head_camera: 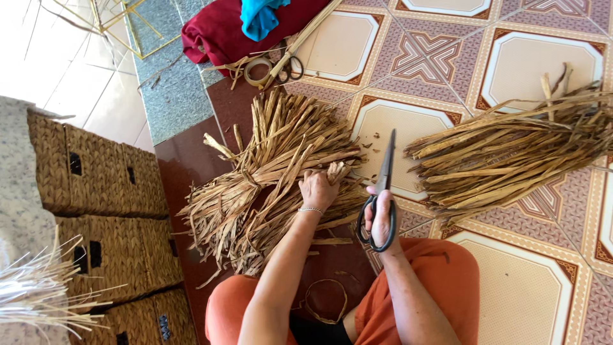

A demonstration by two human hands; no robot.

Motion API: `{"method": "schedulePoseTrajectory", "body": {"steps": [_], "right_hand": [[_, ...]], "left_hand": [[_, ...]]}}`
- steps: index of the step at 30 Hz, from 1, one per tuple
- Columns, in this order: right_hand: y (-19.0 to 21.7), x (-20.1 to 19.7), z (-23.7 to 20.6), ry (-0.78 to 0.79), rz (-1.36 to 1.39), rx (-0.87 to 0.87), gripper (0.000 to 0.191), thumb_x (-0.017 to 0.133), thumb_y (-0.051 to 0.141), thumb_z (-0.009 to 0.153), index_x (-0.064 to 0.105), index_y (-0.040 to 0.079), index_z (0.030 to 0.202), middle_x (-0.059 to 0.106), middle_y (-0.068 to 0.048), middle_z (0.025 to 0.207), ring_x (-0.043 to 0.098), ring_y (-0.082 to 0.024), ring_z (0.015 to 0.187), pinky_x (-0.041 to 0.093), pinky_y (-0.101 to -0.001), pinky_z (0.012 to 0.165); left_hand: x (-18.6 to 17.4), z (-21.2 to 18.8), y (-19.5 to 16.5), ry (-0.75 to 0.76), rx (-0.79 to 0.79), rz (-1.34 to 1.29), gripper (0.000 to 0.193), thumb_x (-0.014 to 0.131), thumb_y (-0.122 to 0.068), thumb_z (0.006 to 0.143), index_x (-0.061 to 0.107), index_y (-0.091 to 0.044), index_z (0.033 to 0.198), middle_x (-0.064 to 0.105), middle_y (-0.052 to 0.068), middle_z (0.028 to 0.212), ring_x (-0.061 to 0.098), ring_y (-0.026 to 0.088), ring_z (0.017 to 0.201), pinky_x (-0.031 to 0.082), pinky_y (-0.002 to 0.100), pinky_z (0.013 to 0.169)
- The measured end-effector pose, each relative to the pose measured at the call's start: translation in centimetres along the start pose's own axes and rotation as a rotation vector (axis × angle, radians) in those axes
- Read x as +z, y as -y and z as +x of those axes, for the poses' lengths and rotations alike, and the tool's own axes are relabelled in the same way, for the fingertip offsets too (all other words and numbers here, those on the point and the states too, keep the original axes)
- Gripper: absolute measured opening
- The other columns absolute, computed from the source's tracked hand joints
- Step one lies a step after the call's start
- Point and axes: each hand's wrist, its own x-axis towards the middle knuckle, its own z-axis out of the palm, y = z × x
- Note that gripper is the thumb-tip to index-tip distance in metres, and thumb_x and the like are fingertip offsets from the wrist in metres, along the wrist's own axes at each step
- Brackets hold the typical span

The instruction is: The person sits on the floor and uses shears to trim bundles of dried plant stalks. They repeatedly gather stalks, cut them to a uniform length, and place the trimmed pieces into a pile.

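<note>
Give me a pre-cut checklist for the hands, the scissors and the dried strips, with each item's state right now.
1. Left hand gripping the near bundle of dried strips: ok.
2. Right hand through the handles of the black scissors: ok.
3. Scissor blades shut, tip pointing away from the body: ok.
4. Left fingers apart from the blades: ok.
5. Strip ends lined up between the blades: not ok, scissors sit beside the bundle.
6. Blade sharpness: cannot tell.

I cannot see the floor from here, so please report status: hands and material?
Left hand grips dried straw bundle. Right hand holds black scissors.
</note>
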Motion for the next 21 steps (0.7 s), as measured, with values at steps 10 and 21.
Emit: {"method": "schedulePoseTrajectory", "body": {"steps": [10,21], "right_hand": [[-0.1,0.7,-1.3,0.093,-0.113,0.026,0.049,0.045,0.041,0.108,0.067,-0.002,0.119,0.054,0.001,0.054,0.048,-0.006,0.040,0.039,-0.0241,0.037],[0.1,0.8,-2.4,0.013,-0.072,0.104,0.044,0.045,0.037,0.107,0.066,0.002,0.125,0.053,0.001,0.059,0.045,-0.005,0.041,0.037,-0.0224,0.038]], "left_hand": [[-1.5,0.0,2.7,0.156,-0.297,-0.551,0.019,0.084,-0.026,0.083,0.077,-0.008,0.086,0.079,0.007,0.083,0.071,0.013,0.068,0.059,0.032,0.067],[0.0,-2.2,-1.5,-0.003,-0.025,0.055,0.020,0.082,-0.024,0.072,0.078,-0.012,0.088,0.073,0.011,0.108,0.067,0.029,0.100,0.055,0.042,0.080]]}}
